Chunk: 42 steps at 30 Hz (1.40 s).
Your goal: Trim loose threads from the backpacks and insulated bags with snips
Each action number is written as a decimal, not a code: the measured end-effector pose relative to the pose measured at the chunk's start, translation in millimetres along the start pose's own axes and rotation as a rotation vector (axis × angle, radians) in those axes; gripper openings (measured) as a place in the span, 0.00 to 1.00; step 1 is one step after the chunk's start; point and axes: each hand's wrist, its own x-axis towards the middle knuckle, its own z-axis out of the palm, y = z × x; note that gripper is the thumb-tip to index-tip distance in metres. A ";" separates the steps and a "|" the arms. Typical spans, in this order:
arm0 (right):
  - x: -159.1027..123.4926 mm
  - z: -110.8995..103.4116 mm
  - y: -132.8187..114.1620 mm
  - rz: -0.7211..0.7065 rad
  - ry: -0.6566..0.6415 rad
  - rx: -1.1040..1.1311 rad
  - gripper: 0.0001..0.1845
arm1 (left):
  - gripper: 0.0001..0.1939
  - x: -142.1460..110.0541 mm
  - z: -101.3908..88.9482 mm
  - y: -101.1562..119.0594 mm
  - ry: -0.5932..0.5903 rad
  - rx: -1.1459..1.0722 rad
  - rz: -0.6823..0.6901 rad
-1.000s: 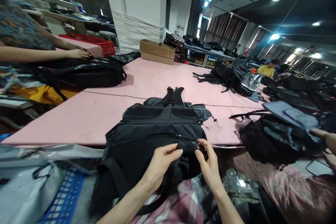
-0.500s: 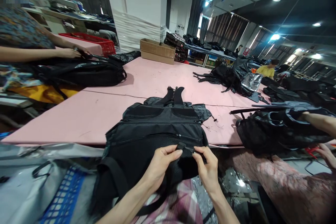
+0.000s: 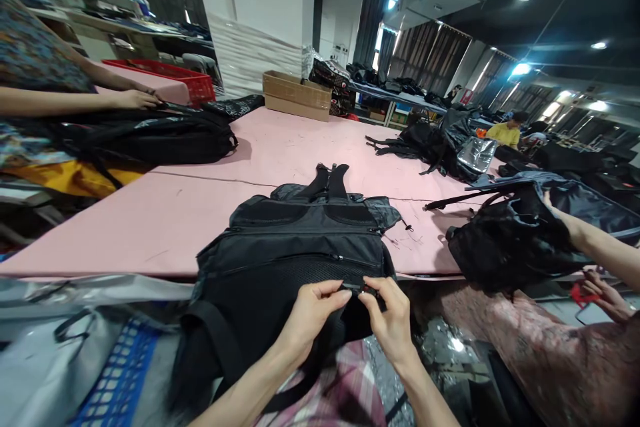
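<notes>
A black backpack [image 3: 300,247] lies in front of me, partly on the pink table and partly over its near edge. Its padded shoulder straps [image 3: 327,183] point away from me. Above its mesh panel, both my hands pinch a short black strap [image 3: 353,287] with what looks like a small buckle on it. My left hand [image 3: 314,310] grips one end between thumb and fingers. The other end is pinched by my right hand [image 3: 390,312], close by. The fingertips partly cover the fitting, so its details are hidden.
The pink table [image 3: 195,213] carries a cardboard box [image 3: 296,97] at the back and black bags [image 3: 445,143] at the right. At left a co-worker's hand [image 3: 135,99] rests on another backpack [image 3: 150,137]. Another person handles a black bag [image 3: 510,240] at right, holding something red.
My hands have drawn slightly closer together on the strap, and the right has shifted a little left. At right, the co-worker's bag has been lifted and opened wider.
</notes>
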 end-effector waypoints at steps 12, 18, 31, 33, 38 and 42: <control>-5.5 -7.9 65.8 0.545 0.209 0.233 0.27 | 0.11 22.8 -27.4 16.6 0.186 1.220 0.509; -26.6 6.4 101.6 0.697 0.158 -0.014 0.29 | 0.16 56.9 -15.3 -10.5 0.504 1.542 0.453; -26.2 41.6 94.8 0.654 0.407 0.228 0.28 | 0.17 50.9 -0.4 -29.4 0.373 1.367 0.385; -24.1 42.9 92.9 0.654 0.405 0.273 0.27 | 0.15 53.9 3.1 -29.1 0.387 1.336 0.364; -20.9 45.0 91.9 0.632 0.447 0.356 0.27 | 0.09 55.7 20.1 -34.0 0.275 1.336 0.388; -19.1 43.4 91.7 0.634 0.354 0.444 0.27 | 0.09 57.8 34.8 -41.1 0.135 1.267 0.518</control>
